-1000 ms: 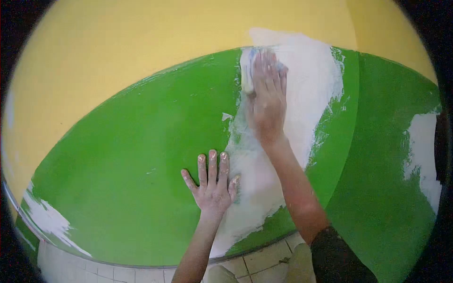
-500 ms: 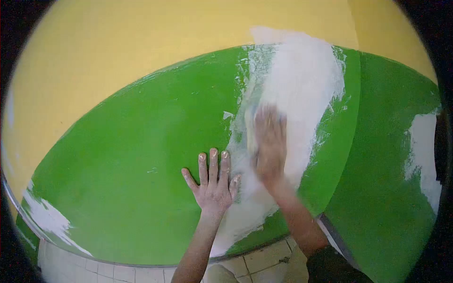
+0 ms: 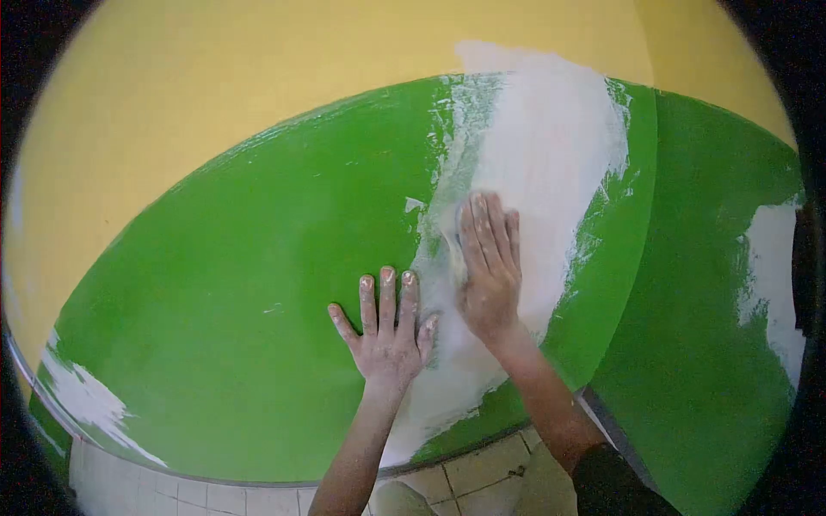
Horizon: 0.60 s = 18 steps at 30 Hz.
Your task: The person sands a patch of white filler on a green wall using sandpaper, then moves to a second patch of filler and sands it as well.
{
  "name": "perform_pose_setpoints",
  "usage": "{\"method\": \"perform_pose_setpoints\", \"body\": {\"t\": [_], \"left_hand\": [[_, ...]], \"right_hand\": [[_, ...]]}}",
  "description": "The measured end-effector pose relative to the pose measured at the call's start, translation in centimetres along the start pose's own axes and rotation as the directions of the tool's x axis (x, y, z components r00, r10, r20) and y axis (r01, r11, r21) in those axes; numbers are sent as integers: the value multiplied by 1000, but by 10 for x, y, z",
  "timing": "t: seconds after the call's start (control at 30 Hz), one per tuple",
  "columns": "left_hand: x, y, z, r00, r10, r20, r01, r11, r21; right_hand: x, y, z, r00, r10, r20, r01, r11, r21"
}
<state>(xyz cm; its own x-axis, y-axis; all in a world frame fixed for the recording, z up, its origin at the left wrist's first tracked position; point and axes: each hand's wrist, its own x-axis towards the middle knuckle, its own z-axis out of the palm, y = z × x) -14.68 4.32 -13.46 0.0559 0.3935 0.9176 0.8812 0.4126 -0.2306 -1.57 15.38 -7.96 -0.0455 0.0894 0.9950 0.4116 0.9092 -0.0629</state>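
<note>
My left hand (image 3: 388, 335) lies flat on the green wall (image 3: 258, 344) with its fingers spread, just left of the white filler patch (image 3: 551, 129). Whitish dust coats its fingertips. Higher up and to the right, my right hand (image 3: 492, 267) presses on the filler with its fingers stretched upward. Under its palm and thumb side is a pale folded sheet that looks like sandpaper (image 3: 453, 255). Only the left edge of this sheet shows; the rest is hidden beneath the hand.
Yellow paint (image 3: 344, 60) covers the upper wall above a curved border. More white patches show at the lower left (image 3: 86, 396) and on the adjoining wall at the right (image 3: 773, 284). A tiled floor (image 3: 477, 469) runs below, where my knees (image 3: 400, 499) partly show.
My right hand was blurred by motion and is now sharp, at nearly the same place on the filler. My left hand stays on the wall; the view has shifted slightly.
</note>
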Motion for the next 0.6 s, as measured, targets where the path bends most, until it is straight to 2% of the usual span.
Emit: {"method": "perform_pose_setpoints", "body": {"t": [0.13, 0.23, 0.33, 0.43, 0.53, 0.6], "left_hand": [[-1, 2, 5, 999, -30, -28, 29, 999, -31], [-1, -1, 2, 1000, 29, -1, -29, 999, 20], [0, 0, 1, 999, 23, -28, -23, 1000, -3], [-1, -1, 6, 998, 34, -52, -33, 999, 16], [0, 0, 2, 1000, 25, -5, -25, 1000, 16], [0, -1, 3, 1000, 2, -1, -2, 1000, 3]], "right_hand": [[33, -6, 2, 996, 31, -86, -29, 999, 18], [-9, -5, -1, 999, 34, 9, -34, 999, 2], [-13, 0, 3, 1000, 9, -3, -9, 1000, -16], [39, 0, 1, 995, 14, -94, -12, 1000, 27], [16, 2, 6, 1000, 19, -20, -19, 1000, -19], [-25, 3, 9, 1000, -3, 0, 3, 1000, -13]]}}
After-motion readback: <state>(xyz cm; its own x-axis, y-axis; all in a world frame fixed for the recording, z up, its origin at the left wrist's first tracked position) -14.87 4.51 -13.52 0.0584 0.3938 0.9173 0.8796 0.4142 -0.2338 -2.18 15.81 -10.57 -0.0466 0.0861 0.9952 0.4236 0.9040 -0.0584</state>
